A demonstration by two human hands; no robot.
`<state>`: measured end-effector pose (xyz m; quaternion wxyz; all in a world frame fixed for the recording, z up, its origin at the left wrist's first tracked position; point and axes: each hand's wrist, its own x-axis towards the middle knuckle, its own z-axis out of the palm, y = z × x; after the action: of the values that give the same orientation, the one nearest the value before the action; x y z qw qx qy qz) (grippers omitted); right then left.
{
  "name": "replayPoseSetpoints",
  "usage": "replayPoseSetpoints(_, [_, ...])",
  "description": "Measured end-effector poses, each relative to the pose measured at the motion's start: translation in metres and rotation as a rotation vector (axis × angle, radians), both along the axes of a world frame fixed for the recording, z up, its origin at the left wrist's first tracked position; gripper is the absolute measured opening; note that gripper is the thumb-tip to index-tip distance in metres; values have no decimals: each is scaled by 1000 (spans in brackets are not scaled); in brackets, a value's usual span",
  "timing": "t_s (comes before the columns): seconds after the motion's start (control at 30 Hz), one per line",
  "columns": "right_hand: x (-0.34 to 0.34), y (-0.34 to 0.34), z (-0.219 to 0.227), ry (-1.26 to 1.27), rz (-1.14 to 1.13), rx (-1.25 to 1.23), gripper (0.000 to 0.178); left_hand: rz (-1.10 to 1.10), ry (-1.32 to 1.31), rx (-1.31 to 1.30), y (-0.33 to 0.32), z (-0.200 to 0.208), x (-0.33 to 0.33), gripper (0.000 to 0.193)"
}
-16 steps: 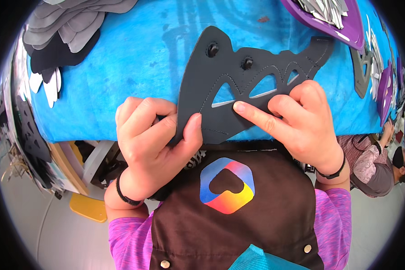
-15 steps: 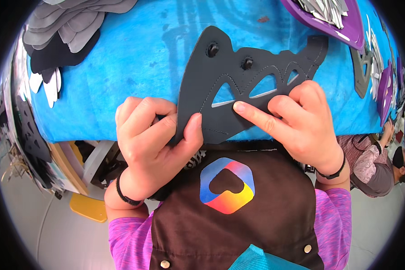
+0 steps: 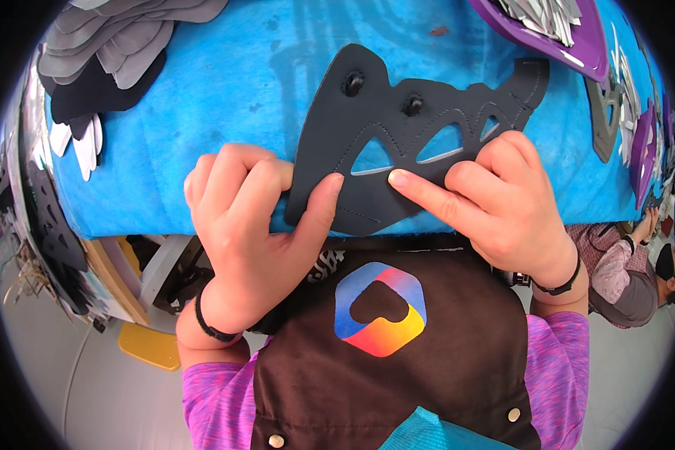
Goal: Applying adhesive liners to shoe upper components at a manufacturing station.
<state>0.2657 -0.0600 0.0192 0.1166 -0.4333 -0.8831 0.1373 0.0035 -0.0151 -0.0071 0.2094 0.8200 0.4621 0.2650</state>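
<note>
A dark grey, flat cut piece point(image 3: 336, 124), resembling a shoe upper part, is held up tilted above the blue-covered table. Dotted stitch lines curve around its several rounded triangular cutouts, and two black knobs stick out near its upper edge. My left hand point(image 3: 240, 214) is closed on the piece's left edge, thumb lying on the front face and fingers mostly behind. At the lower right, my right hand point(image 3: 502, 202) grips the same piece with curled fingers. Its index finger stretches across the front, the tip just under the leftmost cutout. The fingertips behind the piece are hidden.
Stacked grey pieces point(image 3: 112, 37) lie at the far left, with black and white pieces by them. A purple tray point(image 3: 589, 45) of white strips stands far right, near another grey cut piece point(image 3: 604, 124). Another person point(image 3: 622, 277) is at the right. A yellow stool seat point(image 3: 148, 346) shows lower left.
My left hand has shifted slightly up and left, its thumb sliding higher on the piece's face. The right hand and the piece have barely moved.
</note>
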Motion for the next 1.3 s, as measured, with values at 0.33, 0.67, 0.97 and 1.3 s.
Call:
replayPoseSetpoints(0.33, [-27, 5, 11, -147, -16, -59, 55, -61, 98, -3, 5, 5, -1, 29])
replayPoseSetpoints(0.67, [-3, -9, 24, -223, -133, -57, 60, -41, 86, -7, 3, 6, -3, 27])
replayPoseSetpoints(0.97, [28, -37, 19, -272, -309, 21, 68, -20, 77, -17, -1, 5, -2, 30])
replayPoseSetpoints(1.3, [25, -32, 8, -70, -247, 260, 59, 84, -501, -348, -9, 24, -11, 14])
